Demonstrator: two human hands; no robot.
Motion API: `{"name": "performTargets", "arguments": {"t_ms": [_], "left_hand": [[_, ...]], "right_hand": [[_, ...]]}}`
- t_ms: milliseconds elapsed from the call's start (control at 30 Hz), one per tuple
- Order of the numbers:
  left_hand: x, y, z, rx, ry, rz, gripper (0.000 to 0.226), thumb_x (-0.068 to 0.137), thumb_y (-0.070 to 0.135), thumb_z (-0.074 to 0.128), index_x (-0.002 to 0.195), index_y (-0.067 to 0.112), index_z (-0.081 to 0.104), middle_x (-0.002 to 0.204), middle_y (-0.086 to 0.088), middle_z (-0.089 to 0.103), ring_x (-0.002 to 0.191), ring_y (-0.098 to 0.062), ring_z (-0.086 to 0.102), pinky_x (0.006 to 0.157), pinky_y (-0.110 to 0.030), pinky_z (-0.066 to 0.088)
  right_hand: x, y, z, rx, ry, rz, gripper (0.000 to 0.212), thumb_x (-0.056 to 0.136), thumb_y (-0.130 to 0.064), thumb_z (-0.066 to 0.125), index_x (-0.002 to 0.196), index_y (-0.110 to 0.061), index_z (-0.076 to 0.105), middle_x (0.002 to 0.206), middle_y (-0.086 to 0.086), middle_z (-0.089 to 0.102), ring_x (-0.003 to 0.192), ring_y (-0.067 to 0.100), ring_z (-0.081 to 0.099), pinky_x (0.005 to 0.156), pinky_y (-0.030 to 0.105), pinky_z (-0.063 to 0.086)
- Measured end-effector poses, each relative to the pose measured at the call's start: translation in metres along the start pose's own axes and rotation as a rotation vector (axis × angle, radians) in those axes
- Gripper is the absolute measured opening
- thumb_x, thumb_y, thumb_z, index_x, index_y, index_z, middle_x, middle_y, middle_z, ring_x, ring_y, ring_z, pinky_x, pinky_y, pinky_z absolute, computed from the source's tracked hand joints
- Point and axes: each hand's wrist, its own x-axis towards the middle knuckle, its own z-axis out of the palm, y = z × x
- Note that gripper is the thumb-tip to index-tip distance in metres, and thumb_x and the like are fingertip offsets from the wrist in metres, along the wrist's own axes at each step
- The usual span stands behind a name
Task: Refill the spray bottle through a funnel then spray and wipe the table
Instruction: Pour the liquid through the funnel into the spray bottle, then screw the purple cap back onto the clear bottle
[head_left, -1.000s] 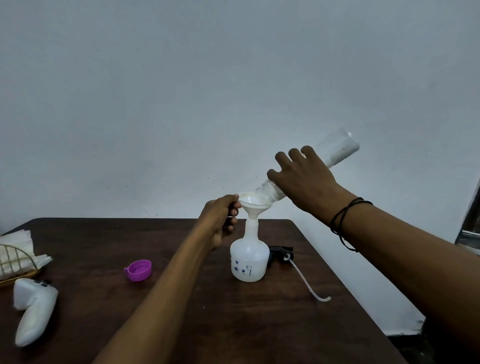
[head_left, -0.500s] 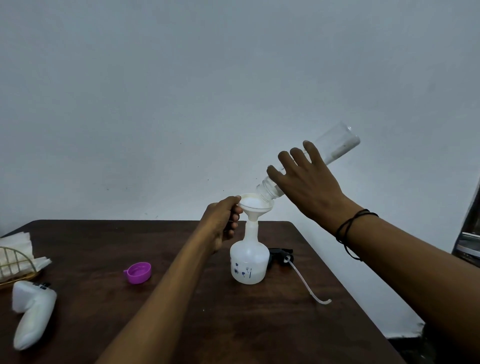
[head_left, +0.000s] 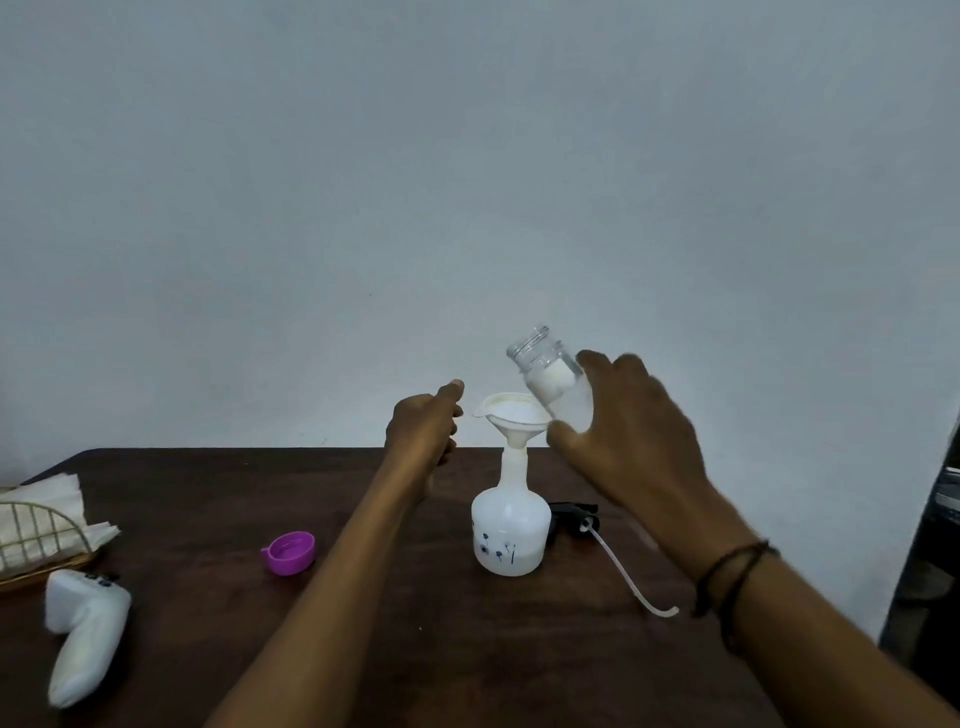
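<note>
The right hand (head_left: 631, 441) is raised above the far right part of the counter (head_left: 363, 649), back toward the camera, fingers wrapped around a clear bottle (head_left: 550, 379) that is tipped with its open threaded mouth up and to the left; a little white liquid sits in it. The bottle is just right of and above the funnel's rim. A dark cord bracelet (head_left: 732, 577) circles that wrist. The left hand (head_left: 423, 431) hangs just left of the funnel (head_left: 511, 415), fingers loosely curled, thumb up, gripping nothing; whether it touches the rim I cannot tell.

One spray bottle (head_left: 511, 530) stands upright near the middle of the counter: white, translucent, round-bellied with a long narrow neck and small dark flower prints low on the front, a shallow layer of white liquid at the bottom. One white funnel sits in its neck, holding white liquid. One black spray head (head_left: 574, 514) with a long white dip tube lies just right of the bottle. One purple cap (head_left: 289, 553) lies open side up to the left. At the far left are one wire basket (head_left: 36, 535) of white napkins and, nearer, one white controller (head_left: 83, 639)
</note>
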Motion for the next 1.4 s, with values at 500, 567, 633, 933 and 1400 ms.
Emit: {"name": "performTargets", "arguments": {"t_ms": [500, 567, 633, 933, 1400], "left_hand": [[0.004, -0.056, -0.119, 1.295, 0.038, 0.026, 0.053, 0.082, 0.060, 0.061, 0.120, 0.023, 0.058, 0.139, -0.014, 0.050, 0.132, -0.035, 0.043, 0.106, -0.049, 0.040], [0.006, -0.069, -0.130, 1.418, -0.060, -0.154, 0.067, 0.083, 0.057, 0.064, 0.139, 0.027, 0.046, 0.157, -0.015, 0.029, 0.145, -0.038, 0.024, 0.115, -0.053, 0.027], [0.011, -0.079, -0.137, 1.386, -0.141, -0.238, 0.062, 0.084, 0.047, 0.068, 0.139, 0.026, 0.046, 0.156, -0.014, 0.032, 0.143, -0.037, 0.028, 0.116, -0.052, 0.029], [0.006, -0.088, -0.139, 1.248, 0.033, -0.035, 0.035, 0.084, 0.031, 0.071, 0.111, 0.015, 0.055, 0.115, -0.009, 0.062, 0.104, -0.026, 0.060, 0.086, -0.035, 0.052], [-0.049, -0.018, -0.078, -0.243, 0.115, 0.621, 0.025, 0.091, 0.011, 0.068, 0.113, 0.018, 0.061, 0.109, 0.002, 0.065, 0.098, -0.008, 0.069, 0.080, -0.025, 0.057]], "right_hand": [[-0.053, -0.094, 0.119, 0.857, 0.075, 0.067, 0.063, 0.081, -0.045, 0.071, 0.136, -0.030, 0.045, 0.119, -0.011, 0.062, 0.103, 0.005, 0.063, 0.086, 0.033, 0.056], [-0.056, -0.096, 0.130, 0.865, 0.037, 0.068, 0.064, 0.082, -0.046, 0.070, 0.138, -0.033, 0.042, 0.123, -0.014, 0.062, 0.105, 0.004, 0.063, 0.088, 0.033, 0.056], [-0.059, -0.095, 0.138, 0.865, 0.020, 0.078, 0.064, 0.082, -0.047, 0.069, 0.138, -0.034, 0.041, 0.123, -0.013, 0.062, 0.106, 0.004, 0.062, 0.088, 0.034, 0.056], [-0.063, -0.095, 0.150, 0.876, -0.035, 0.082, 0.077, 0.080, -0.057, 0.064, 0.147, -0.033, 0.033, 0.133, -0.010, 0.057, 0.115, 0.008, 0.059, 0.093, 0.037, 0.054], [-0.059, -0.102, 0.151, 0.891, -0.083, -0.006, 0.077, 0.088, -0.038, 0.070, 0.152, -0.028, 0.028, 0.143, -0.007, 0.051, 0.129, 0.006, 0.050, 0.104, 0.036, 0.048]]}}
